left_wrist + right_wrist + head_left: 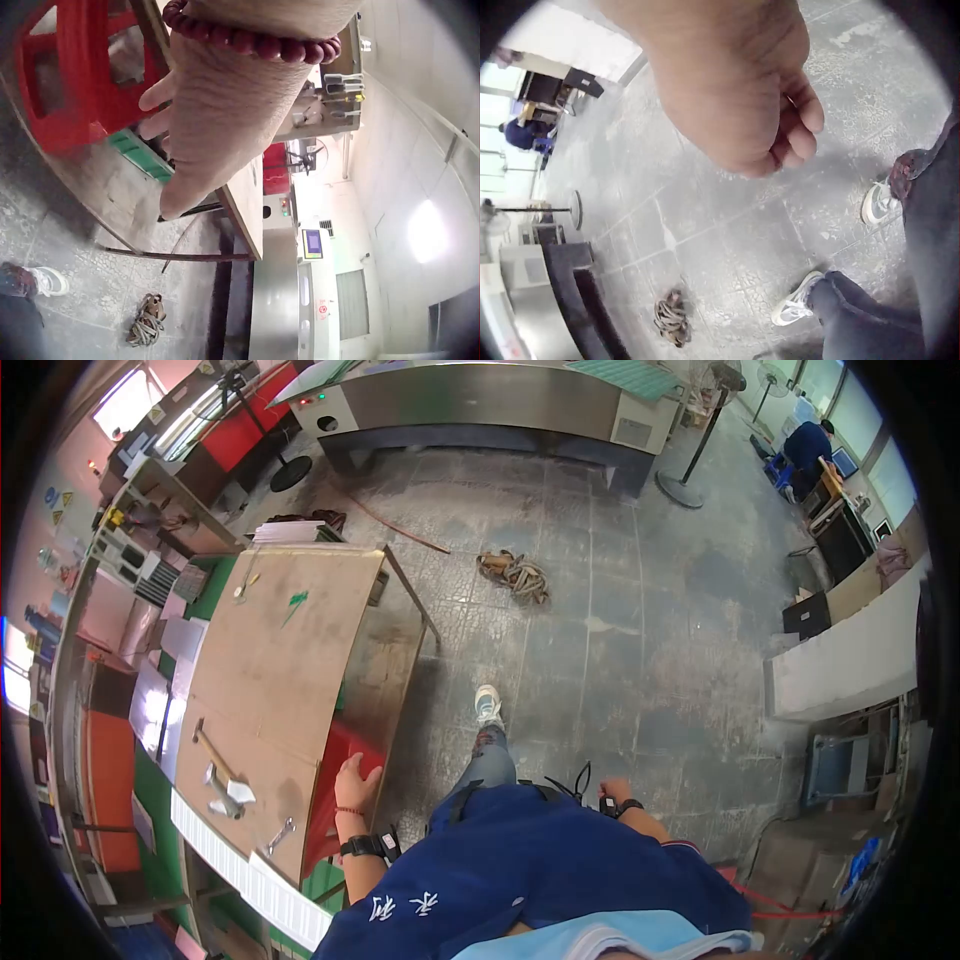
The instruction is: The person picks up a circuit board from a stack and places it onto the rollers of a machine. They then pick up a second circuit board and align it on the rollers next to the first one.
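My left hand (357, 785) hangs beside the edge of a brown-topped table (280, 640), its fingers loosely extended and holding nothing. In the left wrist view, a red plastic stool (79, 82) shows beyond that hand's fingers, partly under the table. On the tabletop near this hand lie a hammer (212, 748) with a wooden handle, a grey metal tool (222, 798) and a wrench (281, 834). My right hand (615, 790) hangs at my other side over the tiled floor. Its fingers are loosely curled in the right wrist view, with nothing visible in them.
A bundle of straps or rope (513, 576) lies on the floor ahead. Beyond it stands a long steel machine (480, 405), with a pedestal fan (682, 488) to its right. A person (808, 448) sits at a desk at the far right. A white partition (850, 650) stands on the right.
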`<state>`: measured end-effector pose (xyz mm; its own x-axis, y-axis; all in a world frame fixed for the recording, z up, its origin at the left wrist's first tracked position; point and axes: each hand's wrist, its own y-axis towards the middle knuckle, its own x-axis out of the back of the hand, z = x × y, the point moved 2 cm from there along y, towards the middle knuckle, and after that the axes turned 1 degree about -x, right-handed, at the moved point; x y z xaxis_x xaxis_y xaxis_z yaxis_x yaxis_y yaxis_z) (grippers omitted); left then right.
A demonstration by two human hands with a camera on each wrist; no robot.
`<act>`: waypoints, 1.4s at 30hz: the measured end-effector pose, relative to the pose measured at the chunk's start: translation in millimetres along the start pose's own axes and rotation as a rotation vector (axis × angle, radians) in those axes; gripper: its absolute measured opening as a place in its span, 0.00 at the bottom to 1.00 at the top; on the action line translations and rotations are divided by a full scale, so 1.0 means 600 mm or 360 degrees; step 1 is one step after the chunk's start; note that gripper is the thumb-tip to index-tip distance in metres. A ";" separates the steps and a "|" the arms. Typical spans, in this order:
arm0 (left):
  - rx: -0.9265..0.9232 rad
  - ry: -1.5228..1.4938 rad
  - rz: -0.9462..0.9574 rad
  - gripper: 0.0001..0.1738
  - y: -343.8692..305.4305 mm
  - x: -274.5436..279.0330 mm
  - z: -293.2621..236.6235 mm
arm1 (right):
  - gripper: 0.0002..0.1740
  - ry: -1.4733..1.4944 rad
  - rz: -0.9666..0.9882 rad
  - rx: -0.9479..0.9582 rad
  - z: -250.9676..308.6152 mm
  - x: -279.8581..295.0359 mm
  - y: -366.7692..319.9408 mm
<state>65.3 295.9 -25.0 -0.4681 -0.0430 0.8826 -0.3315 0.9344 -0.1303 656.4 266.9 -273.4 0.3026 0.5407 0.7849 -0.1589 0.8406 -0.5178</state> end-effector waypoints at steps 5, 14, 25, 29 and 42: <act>-0.0285 -0.0241 -0.0259 0.21 0.204 -0.007 -0.080 | 0.15 0.0219 0.0080 -0.0381 0.004 0.075 0.090; -0.0439 -0.0316 -0.0337 0.16 0.537 0.012 -0.246 | 0.06 0.1854 -0.0102 -0.1048 0.069 0.325 0.342; -0.0243 -0.0489 -0.0262 0.14 0.702 -0.009 -0.281 | 0.08 0.1895 -0.0218 -0.1294 0.061 0.434 0.484; -0.0193 -0.0685 -0.0385 0.13 0.776 -0.038 -0.298 | 0.08 0.1964 -0.0230 -0.1253 -0.004 0.451 0.602; -0.0454 -0.0632 -0.0405 0.11 1.054 -0.020 -0.553 | 0.07 0.1919 -0.0469 -0.0884 0.043 0.814 0.985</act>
<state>132.9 1004.6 31.7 -0.6935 -0.3588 0.6247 -0.2654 0.9334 0.2414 685.8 1028.6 -187.5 0.9315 -0.2598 0.2546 0.3635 0.6408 -0.6762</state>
